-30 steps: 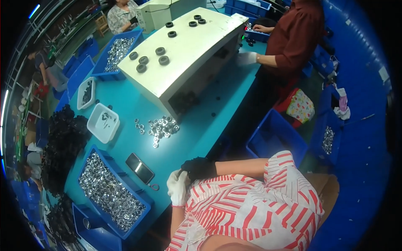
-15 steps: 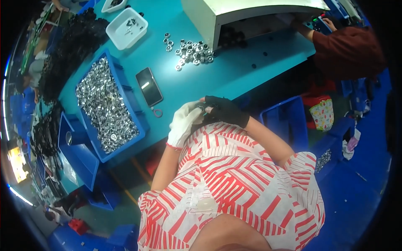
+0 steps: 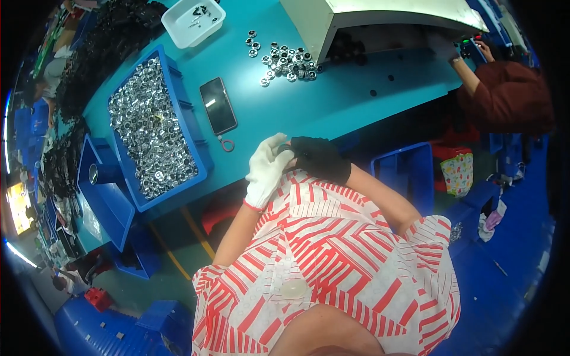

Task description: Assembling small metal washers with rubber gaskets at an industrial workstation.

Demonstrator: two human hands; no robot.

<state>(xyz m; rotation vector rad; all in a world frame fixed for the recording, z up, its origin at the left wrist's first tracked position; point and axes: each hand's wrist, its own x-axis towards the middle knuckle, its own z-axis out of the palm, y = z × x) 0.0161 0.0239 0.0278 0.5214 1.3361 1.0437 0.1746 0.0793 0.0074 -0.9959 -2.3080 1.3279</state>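
Observation:
My left hand (image 3: 265, 171), in a white glove with a red cuff edge, and my right hand (image 3: 323, 160), in a black glove with bare fingertips, meet in front of my striped top at the table's edge. Both are closed around a small dark round part (image 3: 284, 148), mostly covered by the fingers; its exact kind cannot be made out. Beyond them a loose pile of shiny metal ring-like parts (image 3: 291, 62) lies on the turquoise table (image 3: 261, 115). To the left, a blue bin (image 3: 189, 127) is full of similar shiny metal parts.
A phone (image 3: 218, 107) with a pink ring strap lies beside the bin. A white tray (image 3: 193, 38) holds small dark pieces. A pale metal housing (image 3: 309, 26) stands on the table. Another blue bin (image 3: 404, 178) is at right, near a co-worker's brown sleeve (image 3: 510, 89).
My view has shifted, so the table things sit a little higher and to the right. My left hand has turned slightly more upright, and both hands remain together. The co-worker's arm has shifted.

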